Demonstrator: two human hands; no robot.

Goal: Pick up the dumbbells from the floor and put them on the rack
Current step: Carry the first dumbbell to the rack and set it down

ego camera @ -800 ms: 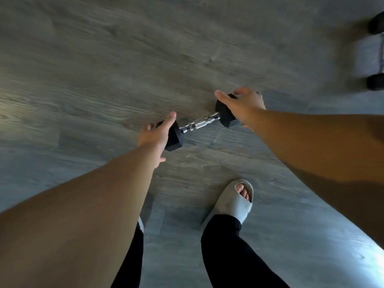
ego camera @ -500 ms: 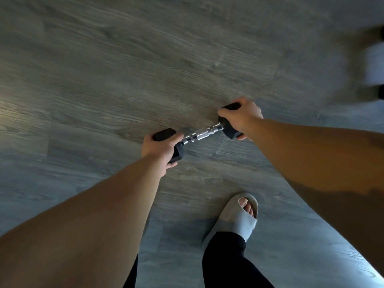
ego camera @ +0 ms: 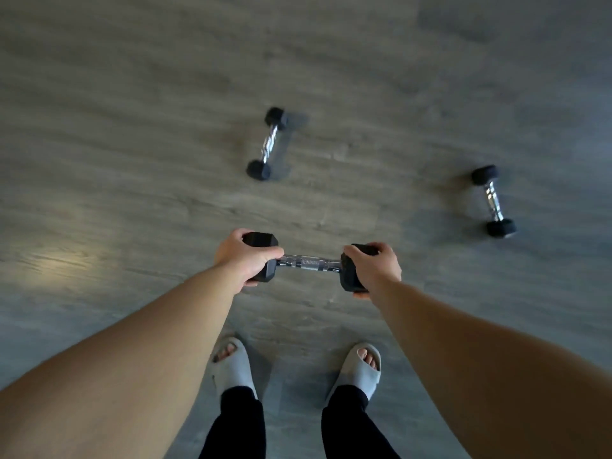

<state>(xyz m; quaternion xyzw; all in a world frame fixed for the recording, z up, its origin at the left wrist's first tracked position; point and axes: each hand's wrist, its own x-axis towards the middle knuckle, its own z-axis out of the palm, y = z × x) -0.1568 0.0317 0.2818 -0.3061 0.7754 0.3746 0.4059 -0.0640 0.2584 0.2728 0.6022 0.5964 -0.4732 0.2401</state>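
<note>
A dumbbell [ego camera: 309, 262] with black hex heads and a chrome handle hangs level in front of me, above the floor. My left hand [ego camera: 243, 256] is wrapped over its left head. My right hand [ego camera: 376, 268] grips the right head. Two smaller dumbbells lie on the grey wood floor farther out: one [ego camera: 269, 144] ahead at centre, the other [ego camera: 493, 202] off to the right. No rack is in view.
My two feet in grey open-toe slides [ego camera: 233, 362] [ego camera: 362, 367] stand just below the held dumbbell, with black trouser legs above them. Grey plank floor [ego camera: 132, 160] stretches all around; a bright patch of light lies at the left.
Both hands closed on the heads and lifted the dumbbell off the floor, turning it level. The view rose and swung, so both feet and two other dumbbells now show.
</note>
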